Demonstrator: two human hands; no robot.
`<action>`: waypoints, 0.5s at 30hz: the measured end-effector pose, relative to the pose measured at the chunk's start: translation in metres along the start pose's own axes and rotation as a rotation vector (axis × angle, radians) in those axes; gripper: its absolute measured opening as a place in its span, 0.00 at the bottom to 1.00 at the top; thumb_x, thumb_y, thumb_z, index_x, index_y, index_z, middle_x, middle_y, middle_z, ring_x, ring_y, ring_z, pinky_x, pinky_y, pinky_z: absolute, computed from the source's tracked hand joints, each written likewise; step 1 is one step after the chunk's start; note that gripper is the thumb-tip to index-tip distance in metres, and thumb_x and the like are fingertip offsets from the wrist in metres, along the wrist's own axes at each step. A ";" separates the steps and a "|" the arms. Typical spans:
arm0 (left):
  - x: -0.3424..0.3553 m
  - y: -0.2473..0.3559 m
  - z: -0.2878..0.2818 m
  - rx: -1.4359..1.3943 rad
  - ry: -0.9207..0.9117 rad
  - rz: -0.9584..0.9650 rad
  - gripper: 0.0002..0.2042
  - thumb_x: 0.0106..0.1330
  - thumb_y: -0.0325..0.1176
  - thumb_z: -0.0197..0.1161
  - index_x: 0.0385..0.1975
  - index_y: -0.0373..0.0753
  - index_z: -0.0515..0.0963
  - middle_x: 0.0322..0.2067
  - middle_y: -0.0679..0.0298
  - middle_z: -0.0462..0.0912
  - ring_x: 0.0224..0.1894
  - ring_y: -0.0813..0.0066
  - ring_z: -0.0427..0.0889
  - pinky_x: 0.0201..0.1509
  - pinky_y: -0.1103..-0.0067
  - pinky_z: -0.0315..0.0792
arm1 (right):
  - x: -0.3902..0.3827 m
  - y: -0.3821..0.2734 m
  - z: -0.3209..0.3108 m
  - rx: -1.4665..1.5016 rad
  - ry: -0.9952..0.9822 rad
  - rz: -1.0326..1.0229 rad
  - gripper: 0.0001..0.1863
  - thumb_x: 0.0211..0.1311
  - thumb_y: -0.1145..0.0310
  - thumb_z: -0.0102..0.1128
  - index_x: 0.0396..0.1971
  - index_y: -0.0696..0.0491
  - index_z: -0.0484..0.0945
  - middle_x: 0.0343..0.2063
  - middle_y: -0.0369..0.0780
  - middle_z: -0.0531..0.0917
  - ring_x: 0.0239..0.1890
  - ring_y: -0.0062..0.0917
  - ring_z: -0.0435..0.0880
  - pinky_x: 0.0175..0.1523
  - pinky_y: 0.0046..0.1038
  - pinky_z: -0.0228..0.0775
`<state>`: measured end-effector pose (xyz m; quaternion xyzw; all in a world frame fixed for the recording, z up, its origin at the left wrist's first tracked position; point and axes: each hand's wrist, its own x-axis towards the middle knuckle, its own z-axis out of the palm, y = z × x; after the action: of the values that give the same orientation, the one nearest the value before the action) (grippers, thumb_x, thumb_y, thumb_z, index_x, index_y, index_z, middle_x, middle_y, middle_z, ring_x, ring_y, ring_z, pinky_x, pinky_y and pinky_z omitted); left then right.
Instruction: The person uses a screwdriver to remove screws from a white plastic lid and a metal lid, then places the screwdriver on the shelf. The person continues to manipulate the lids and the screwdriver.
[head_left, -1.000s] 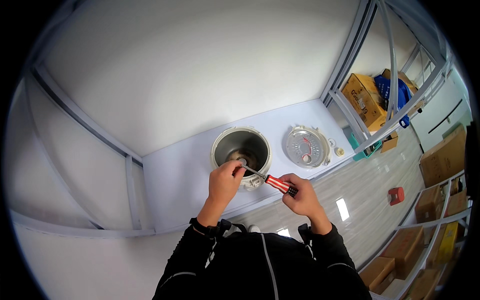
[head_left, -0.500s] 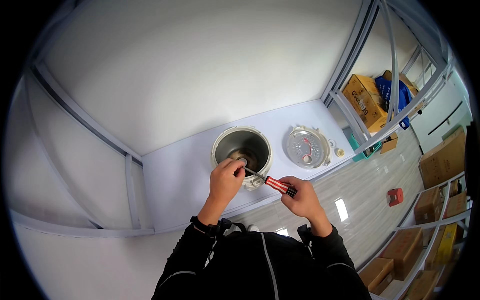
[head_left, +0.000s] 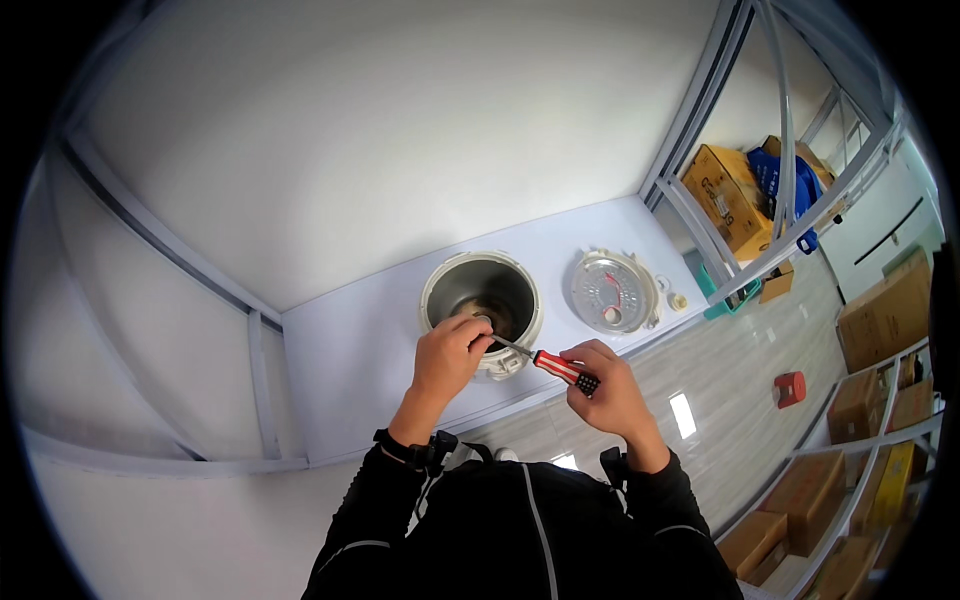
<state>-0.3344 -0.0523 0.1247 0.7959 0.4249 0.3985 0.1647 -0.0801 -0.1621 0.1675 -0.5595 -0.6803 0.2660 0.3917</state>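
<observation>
My left hand [head_left: 446, 360] is closed in a pinch on a small round part [head_left: 485, 320], held over the near side of an open cooker body [head_left: 530, 285]. Most of that part hides behind my fingers. In my right hand [head_left: 606, 392] is a screwdriver [head_left: 560, 367] with a red and white striped handle. Its shaft points left and up, and its tip meets my left fingertips at the small part. The cooker's light rim surrounds a dark grey interior, brownish at the bottom. To its right lies a round, perforated silver lid [head_left: 598, 290] with a red piece on it.
Small round pieces [head_left: 677, 301] lie right of the lid on the white table [head_left: 350, 345]. Metal frame posts [head_left: 690, 120] stand at both sides, a pale wall behind. Beyond the table's right end are cardboard boxes [head_left: 725, 195], a teal basket [head_left: 735, 300], a red stool [head_left: 790, 389] and loaded shelves.
Both hands keep their grips. The screwdriver handle has shifted very slightly to the right with my right hand, and the left hand a little to the left.
</observation>
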 end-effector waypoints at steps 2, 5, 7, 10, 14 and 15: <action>0.001 -0.001 -0.002 0.006 -0.037 0.030 0.06 0.59 0.29 0.77 0.34 0.41 0.86 0.35 0.66 0.88 0.35 0.63 0.88 0.37 0.71 0.81 | -0.001 0.001 -0.004 0.014 -0.010 -0.007 0.21 0.51 0.78 0.64 0.49 0.57 0.84 0.41 0.46 0.84 0.38 0.43 0.87 0.44 0.35 0.79; 0.003 0.003 -0.006 0.008 -0.070 0.107 0.07 0.58 0.29 0.77 0.33 0.40 0.86 0.35 0.66 0.88 0.36 0.63 0.88 0.38 0.71 0.81 | -0.007 0.009 -0.011 0.063 -0.042 0.009 0.22 0.51 0.78 0.66 0.50 0.58 0.83 0.41 0.46 0.85 0.37 0.40 0.86 0.44 0.33 0.78; 0.006 0.008 -0.009 0.016 -0.080 0.198 0.07 0.57 0.29 0.77 0.32 0.40 0.86 0.35 0.67 0.88 0.36 0.63 0.88 0.38 0.70 0.81 | -0.014 0.013 -0.019 0.129 -0.049 0.034 0.24 0.51 0.80 0.66 0.52 0.58 0.82 0.41 0.43 0.84 0.39 0.31 0.85 0.45 0.29 0.77; 0.004 0.023 -0.007 -0.012 -0.090 0.257 0.07 0.56 0.28 0.78 0.31 0.40 0.86 0.34 0.68 0.88 0.37 0.64 0.87 0.39 0.70 0.81 | -0.029 0.015 -0.029 0.257 -0.045 0.148 0.24 0.51 0.80 0.66 0.53 0.57 0.82 0.42 0.41 0.85 0.39 0.26 0.85 0.44 0.29 0.77; -0.001 0.033 -0.001 -0.071 -0.228 0.263 0.09 0.53 0.27 0.80 0.30 0.39 0.85 0.34 0.67 0.88 0.37 0.65 0.87 0.40 0.71 0.81 | -0.056 0.029 -0.031 0.349 -0.038 0.277 0.24 0.51 0.82 0.64 0.53 0.58 0.82 0.42 0.40 0.86 0.41 0.23 0.86 0.45 0.28 0.78; -0.003 0.033 -0.001 -0.113 -0.264 0.262 0.09 0.53 0.26 0.81 0.30 0.39 0.85 0.33 0.66 0.88 0.37 0.65 0.87 0.40 0.72 0.81 | -0.062 0.032 -0.031 0.371 -0.024 0.270 0.24 0.51 0.82 0.63 0.52 0.58 0.82 0.43 0.40 0.86 0.41 0.23 0.85 0.45 0.27 0.78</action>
<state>-0.3183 -0.0738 0.1435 0.8794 0.2690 0.3318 0.2102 -0.0324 -0.2173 0.1449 -0.5607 -0.5434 0.4431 0.4405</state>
